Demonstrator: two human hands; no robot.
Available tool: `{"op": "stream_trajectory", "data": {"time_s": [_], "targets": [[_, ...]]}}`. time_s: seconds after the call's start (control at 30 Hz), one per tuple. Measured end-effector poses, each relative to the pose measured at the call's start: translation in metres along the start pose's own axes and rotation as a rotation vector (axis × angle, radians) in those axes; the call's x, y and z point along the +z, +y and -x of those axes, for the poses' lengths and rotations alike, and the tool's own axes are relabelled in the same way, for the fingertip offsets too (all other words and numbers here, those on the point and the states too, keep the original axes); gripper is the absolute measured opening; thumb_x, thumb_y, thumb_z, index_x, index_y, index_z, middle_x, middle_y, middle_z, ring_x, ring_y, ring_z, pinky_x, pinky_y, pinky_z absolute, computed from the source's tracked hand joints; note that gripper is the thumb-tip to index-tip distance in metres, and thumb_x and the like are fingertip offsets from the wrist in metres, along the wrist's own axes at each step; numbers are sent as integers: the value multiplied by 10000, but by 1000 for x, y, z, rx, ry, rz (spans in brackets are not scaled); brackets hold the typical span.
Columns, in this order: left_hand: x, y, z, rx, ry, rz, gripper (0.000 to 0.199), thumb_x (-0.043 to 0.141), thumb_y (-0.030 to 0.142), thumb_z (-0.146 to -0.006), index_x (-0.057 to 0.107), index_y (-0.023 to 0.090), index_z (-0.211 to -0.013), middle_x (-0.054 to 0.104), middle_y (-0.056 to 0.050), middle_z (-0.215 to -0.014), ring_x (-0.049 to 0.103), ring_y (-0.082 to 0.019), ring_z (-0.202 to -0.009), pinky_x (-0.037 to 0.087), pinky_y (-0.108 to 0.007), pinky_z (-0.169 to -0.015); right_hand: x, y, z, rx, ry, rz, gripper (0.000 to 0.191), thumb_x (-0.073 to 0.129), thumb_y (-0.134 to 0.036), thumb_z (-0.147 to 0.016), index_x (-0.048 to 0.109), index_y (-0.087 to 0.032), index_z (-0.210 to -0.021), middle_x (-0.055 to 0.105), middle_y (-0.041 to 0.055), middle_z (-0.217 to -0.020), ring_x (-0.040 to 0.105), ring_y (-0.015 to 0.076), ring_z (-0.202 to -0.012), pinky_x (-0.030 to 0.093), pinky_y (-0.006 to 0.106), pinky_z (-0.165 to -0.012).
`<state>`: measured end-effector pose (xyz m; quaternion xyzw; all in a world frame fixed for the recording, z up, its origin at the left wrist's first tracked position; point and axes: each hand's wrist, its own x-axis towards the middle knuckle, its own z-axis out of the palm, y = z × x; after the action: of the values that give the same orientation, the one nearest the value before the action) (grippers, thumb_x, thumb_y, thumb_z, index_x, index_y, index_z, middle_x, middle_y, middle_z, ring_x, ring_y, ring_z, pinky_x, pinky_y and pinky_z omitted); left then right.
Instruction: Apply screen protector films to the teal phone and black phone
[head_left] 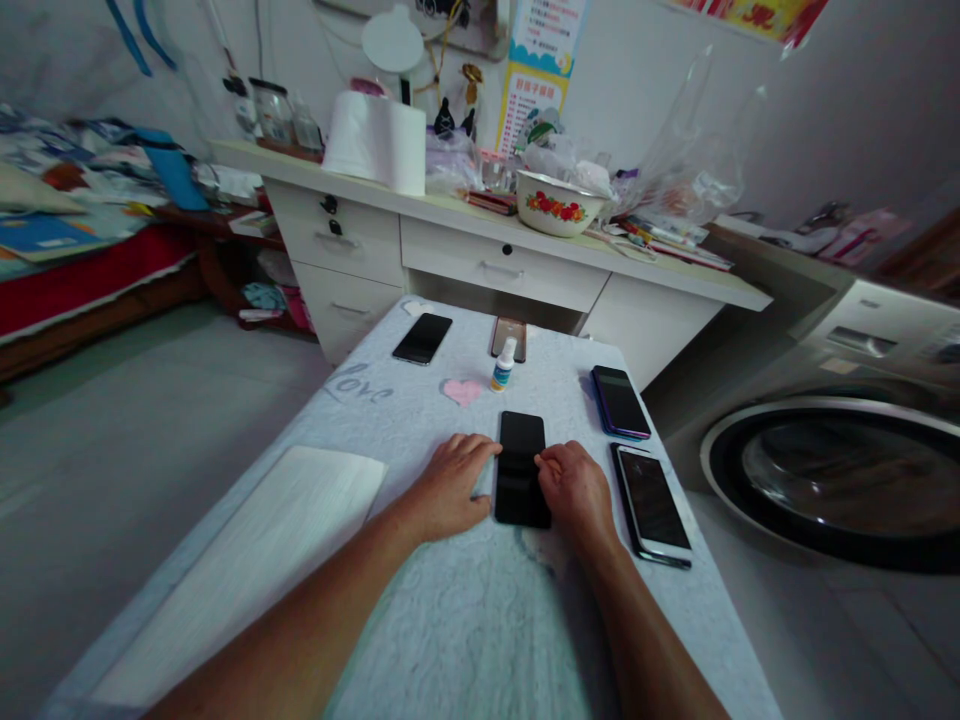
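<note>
A black smartphone [522, 480] lies flat, screen up, on the cloth-covered table between my two hands. My left hand [454, 487] rests at its left side, fingers stretched to the upper left edge and thumb apart near the lower left edge. Over the right edge, my right hand [576, 485] is closed, with curled fingers pressed together at the phone's side; anything inside them is hidden. Beyond the phone stands a small white spray bottle [503, 366] with a blue and yellow label.
Other phones lie around: a dark phone [423, 338] at far left, a brownish phone [510, 338] behind the bottle, a stacked phone [621, 402] and a white-framed phone [654, 505] at right. A white sheet [262, 560] lies left. A washing machine [847, 400] stands right, a cabinet [457, 250] behind.
</note>
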<state>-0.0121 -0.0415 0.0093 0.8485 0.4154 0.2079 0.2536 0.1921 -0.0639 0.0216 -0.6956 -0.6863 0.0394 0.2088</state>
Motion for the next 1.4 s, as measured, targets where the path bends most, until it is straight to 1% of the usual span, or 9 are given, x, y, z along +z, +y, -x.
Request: {"op": "stream_trajectory", "data": {"time_s": [0.17, 0.33, 0.53, 0.73, 0.93, 1.1, 1.4], "targets": [[0, -1, 0, 8, 1, -7, 626, 554, 144, -664, 465, 209, -1280, 516, -75, -1294, 419, -255, -1214, 357, -419, -1064, -3, 1, -1, 33, -9, 37, 162, 536, -211, -880, 688, -189, -831, 611, 35, -814, 559, 152, -721, 338, 257, -631], [1, -2, 0, -1, -1, -1, 632, 555, 146, -661, 467, 227, -1281, 517, -72, -1299, 422, -256, -1222, 353, -426, -1066, -2, 2, -1, 46, -2, 59, 168, 537, -220, -877, 694, -191, -822, 616, 37, -802, 561, 153, -707, 330, 261, -615], [0, 1, 0, -18, -8, 0, 628, 548, 144, -661, 471, 234, -1277, 517, -68, -1303, 421, -258, -1221, 351, -435, -1068, 3, 2, 0, -5, 6, 34, 159, 533, -213, -875, 685, -194, -832, 619, 35, -819, 572, 158, -748, 361, 254, -658], [0, 2, 0, -7, -4, -20, 623, 547, 149, -662, 476, 194, -1279, 522, -80, -1289, 426, -260, -1204, 365, -419, -1061, 5, -4, 0, -38, -4, 8, 155, 531, -197, -878, 681, -188, -836, 609, 36, -819, 578, 166, -777, 379, 254, -692], [-1, 1, 0, -2, 0, -29, 620, 547, 153, -668, 476, 204, -1282, 521, -76, -1286, 430, -259, -1201, 367, -421, -1058, 6, -9, 1, -70, -28, -37, 154, 532, -197, -886, 682, -194, -852, 610, 35, -835, 581, 166, -802, 395, 249, -714], [-1, 1, 0, 0, -2, -30, 619, 540, 152, -667, 482, 176, -1283, 525, -85, -1280, 429, -258, -1185, 366, -420, -1056, 7, -13, 2, -146, -42, -61, 157, 533, -189, -892, 683, -189, -848, 608, 38, -834, 578, 164, -812, 405, 249, -733], [1, 1, -1, -9, -3, -22, 611, 535, 154, -667, 479, 198, -1274, 526, -76, -1276, 431, -258, -1191, 367, -415, -1052, 15, -14, 3, -302, -57, -142, 128, 561, -174, -879, 675, -186, -820, 581, 30, -781, 555, 166, -781, 406, 258, -711]]}}
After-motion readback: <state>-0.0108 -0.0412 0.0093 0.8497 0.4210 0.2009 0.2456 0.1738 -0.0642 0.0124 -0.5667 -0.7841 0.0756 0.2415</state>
